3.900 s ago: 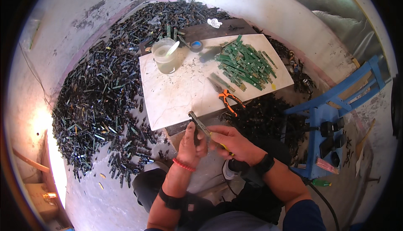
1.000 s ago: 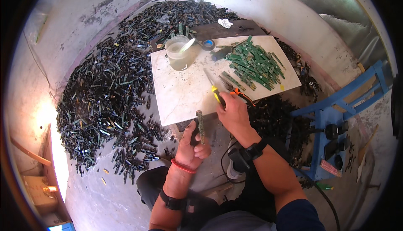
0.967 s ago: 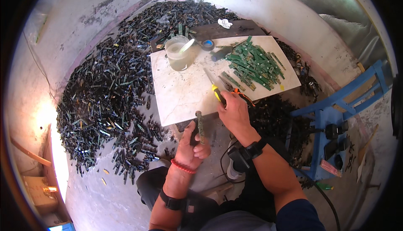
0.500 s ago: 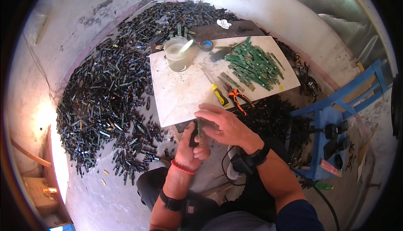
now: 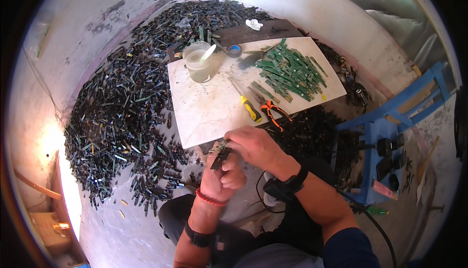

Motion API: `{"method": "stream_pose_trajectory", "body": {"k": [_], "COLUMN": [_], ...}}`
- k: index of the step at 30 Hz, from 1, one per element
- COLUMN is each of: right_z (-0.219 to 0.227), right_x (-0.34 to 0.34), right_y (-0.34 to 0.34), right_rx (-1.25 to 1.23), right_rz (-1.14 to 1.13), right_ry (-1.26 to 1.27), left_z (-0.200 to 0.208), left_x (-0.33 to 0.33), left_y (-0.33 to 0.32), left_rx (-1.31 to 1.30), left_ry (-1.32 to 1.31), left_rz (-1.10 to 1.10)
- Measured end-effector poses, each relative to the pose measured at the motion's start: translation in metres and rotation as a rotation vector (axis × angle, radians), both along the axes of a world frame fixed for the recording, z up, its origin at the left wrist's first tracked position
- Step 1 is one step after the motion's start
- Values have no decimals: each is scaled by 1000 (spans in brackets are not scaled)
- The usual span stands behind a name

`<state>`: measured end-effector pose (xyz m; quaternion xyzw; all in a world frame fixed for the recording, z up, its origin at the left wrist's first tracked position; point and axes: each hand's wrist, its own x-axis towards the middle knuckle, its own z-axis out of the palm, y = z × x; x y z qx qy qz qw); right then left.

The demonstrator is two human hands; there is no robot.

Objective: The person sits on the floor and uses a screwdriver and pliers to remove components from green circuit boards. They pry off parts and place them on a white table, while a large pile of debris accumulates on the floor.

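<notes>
My left hand (image 5: 217, 180) is closed around a dark narrow strip (image 5: 221, 158) that looks like a circuit board piece with black parts on it. Fingers of my right hand (image 5: 256, 146) are bent and pinched together at the strip's upper end; the fingertips are partly hidden. Both hands are just in front of the white board's (image 5: 200, 126) near edge. On that board lie a yellow-and-black screwdriver (image 5: 251, 109), orange-handled pliers (image 5: 271, 112) and a heap of green circuit board strips (image 5: 290, 70).
A clear plastic tub (image 5: 199, 66) with a white-handled tool stands on the board beside a roll of tape (image 5: 234, 50). A large pile of dark strips (image 5: 122, 97) covers the floor to the left and behind. To the right stands a blue chair (image 5: 375, 141) with black devices on it.
The strip has tilted over from upright, and its dark side now shows. My right hand has gone from spread fingers to a pinch at the strip.
</notes>
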<state>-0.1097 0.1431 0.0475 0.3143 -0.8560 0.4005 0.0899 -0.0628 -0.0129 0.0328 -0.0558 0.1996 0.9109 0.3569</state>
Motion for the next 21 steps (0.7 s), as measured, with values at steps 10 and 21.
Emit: {"method": "stream_pose_trajectory", "body": {"k": [10, 21], "right_z": [2, -5], "right_x": [10, 11], "right_y": [-5, -3], "right_rx": [129, 208], "right_rz": [-17, -42], "right_ry": [220, 115], "left_z": [1, 2], "left_x": [3, 0], "left_y": [0, 4], "left_rx": [-70, -45], "left_ry": [52, -21], "left_rz": [38, 58]}}
